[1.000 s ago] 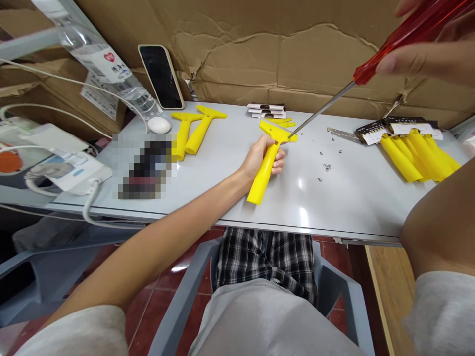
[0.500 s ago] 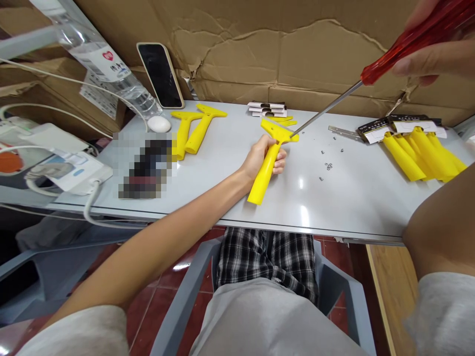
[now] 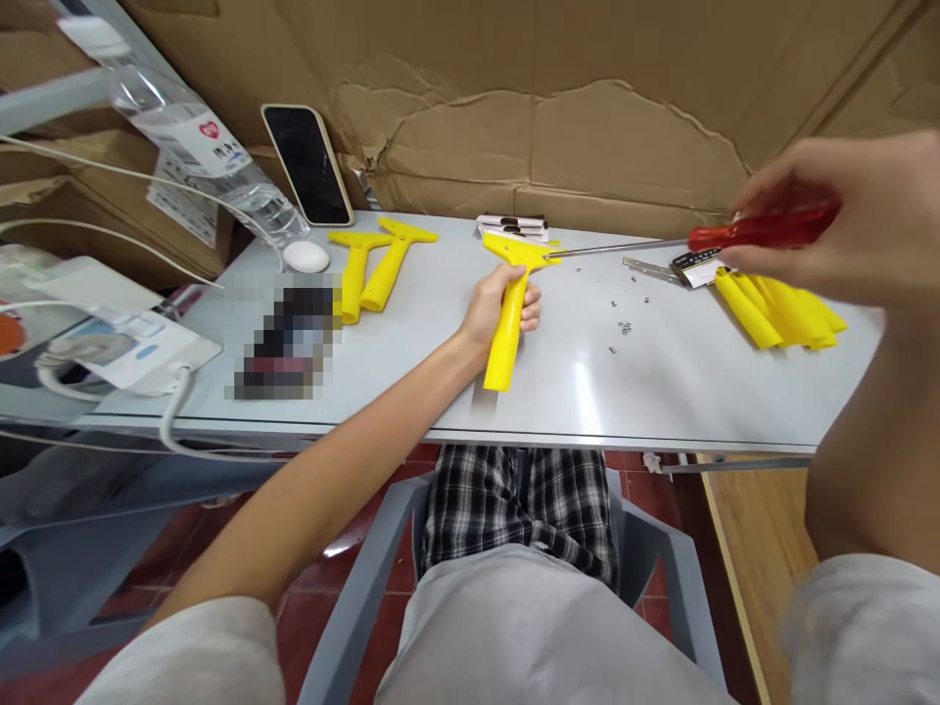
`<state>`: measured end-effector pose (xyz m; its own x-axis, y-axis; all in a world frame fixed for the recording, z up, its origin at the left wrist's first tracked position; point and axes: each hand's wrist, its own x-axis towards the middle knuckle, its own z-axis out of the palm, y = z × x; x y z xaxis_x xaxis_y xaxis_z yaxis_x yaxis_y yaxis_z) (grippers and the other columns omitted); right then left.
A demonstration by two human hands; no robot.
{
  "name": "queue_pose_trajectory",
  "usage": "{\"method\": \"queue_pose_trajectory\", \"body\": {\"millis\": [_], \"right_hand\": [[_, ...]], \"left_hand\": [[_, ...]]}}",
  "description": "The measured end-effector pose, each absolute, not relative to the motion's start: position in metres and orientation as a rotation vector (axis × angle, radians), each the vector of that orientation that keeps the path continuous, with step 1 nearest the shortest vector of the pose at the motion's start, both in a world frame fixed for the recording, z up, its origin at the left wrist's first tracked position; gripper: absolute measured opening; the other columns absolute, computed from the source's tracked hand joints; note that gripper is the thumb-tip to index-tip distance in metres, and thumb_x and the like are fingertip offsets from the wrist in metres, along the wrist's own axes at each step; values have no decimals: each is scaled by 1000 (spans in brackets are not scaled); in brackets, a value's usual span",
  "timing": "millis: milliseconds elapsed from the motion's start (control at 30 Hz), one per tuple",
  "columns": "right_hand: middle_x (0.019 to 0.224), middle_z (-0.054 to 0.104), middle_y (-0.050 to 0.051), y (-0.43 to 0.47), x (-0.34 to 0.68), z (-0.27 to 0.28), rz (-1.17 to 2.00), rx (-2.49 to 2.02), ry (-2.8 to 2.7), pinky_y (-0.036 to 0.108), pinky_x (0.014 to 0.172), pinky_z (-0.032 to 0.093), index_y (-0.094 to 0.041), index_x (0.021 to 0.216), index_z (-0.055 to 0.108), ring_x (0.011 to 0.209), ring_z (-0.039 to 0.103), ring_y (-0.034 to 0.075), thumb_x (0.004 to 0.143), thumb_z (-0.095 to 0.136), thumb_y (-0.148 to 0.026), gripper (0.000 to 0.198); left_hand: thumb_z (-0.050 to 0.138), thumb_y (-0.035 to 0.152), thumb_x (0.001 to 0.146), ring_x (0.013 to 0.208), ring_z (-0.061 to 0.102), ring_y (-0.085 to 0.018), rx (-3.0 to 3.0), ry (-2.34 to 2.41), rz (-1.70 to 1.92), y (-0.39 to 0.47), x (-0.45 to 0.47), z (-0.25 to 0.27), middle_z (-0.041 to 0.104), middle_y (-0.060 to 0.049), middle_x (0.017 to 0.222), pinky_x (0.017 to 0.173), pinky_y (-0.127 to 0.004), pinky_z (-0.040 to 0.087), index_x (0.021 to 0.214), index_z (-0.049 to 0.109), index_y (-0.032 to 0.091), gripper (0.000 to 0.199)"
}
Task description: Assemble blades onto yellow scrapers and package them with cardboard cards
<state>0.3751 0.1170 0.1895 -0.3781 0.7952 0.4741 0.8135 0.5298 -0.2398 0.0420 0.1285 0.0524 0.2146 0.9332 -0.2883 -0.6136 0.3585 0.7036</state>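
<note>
My left hand (image 3: 485, 308) is closed around the neck of a yellow plastic scraper (image 3: 505, 338), its wide head pointing away from me and its handle toward the table edge. My right hand (image 3: 877, 220) grips the red handle of a screwdriver (image 3: 778, 229). The metal shaft lies almost level, and its tip meets the right end of the scraper head. Whether a screw sits under the tip is too small to make out. Several small screws (image 3: 624, 329) are scattered on the table to the right of the scraper.
Two yellow scrapers (image 3: 397, 264) lie left of my hand. More yellow scrapers (image 3: 782, 308) with black-and-white cards are at the right, beside a metal strip (image 3: 652, 269). Small packets (image 3: 514, 227) rest against the cardboard (image 3: 587, 147). A phone (image 3: 308, 164), bottle (image 3: 212, 147) and power strip (image 3: 147, 338) stand left.
My right hand has come down, swinging the screwdriver from a steep slant to nearly level, its tip still at the scraper head's right end. The view has shifted slightly.
</note>
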Motion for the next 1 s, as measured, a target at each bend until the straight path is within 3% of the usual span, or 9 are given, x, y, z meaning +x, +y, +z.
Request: {"method": "queue_pose_trajectory", "body": {"millis": [67,167,233,300,467,700,1000], "right_hand": [[92,79,3,111,377,174,-57,-1257,-2279,37,77,56,-24,110,84,81,73,13,89,82,-72,52],[105,82,4,104,382,145,-58,-1277,-2232,34,79,58,-24,113,85,86,74,13,91,77,-50,35],[107,82,5,102,385,123,-82,-1358,-2166,32,77,55,-23,112,85,86,72,13,92,73,-44,31],[116,82,8,103,387,100,-97,-1432,-2099,35,88,59,-22,115,85,96,74,16,95,70,-45,34],[115,80,14,113,391,48,-55,-1632,-1973,49,100,60,-19,120,83,102,73,27,95,65,-50,44],[123,77,20,119,394,11,49,-1737,-1877,56,115,57,-17,124,76,117,71,33,100,59,-51,45],[125,73,21,118,385,-1,27,-1729,-1852,54,119,55,-16,123,75,121,65,32,101,57,-50,44]], "left_hand": [[64,32,106,43,42,-6,513,762,1155,129,42,51,46,8,63,40,-14,31,96,57,22,16],[57,27,106,44,42,-6,549,745,1171,130,40,50,47,8,62,41,-14,31,98,58,21,10],[54,26,105,44,42,-7,573,743,1170,132,39,48,48,7,62,41,-14,32,96,58,20,11],[56,27,104,45,43,-7,607,746,1169,134,38,46,50,6,62,42,-15,33,97,60,20,11],[71,26,99,49,51,-9,742,836,1220,135,40,41,58,5,65,46,-19,42,106,70,15,13],[88,35,101,60,68,-12,889,986,1188,136,42,42,75,-3,79,65,-26,60,92,69,17,27],[79,37,101,90,72,-24,1478,1487,1226,144,29,23,69,-2,72,79,-32,55,72,64,22,36]]}}
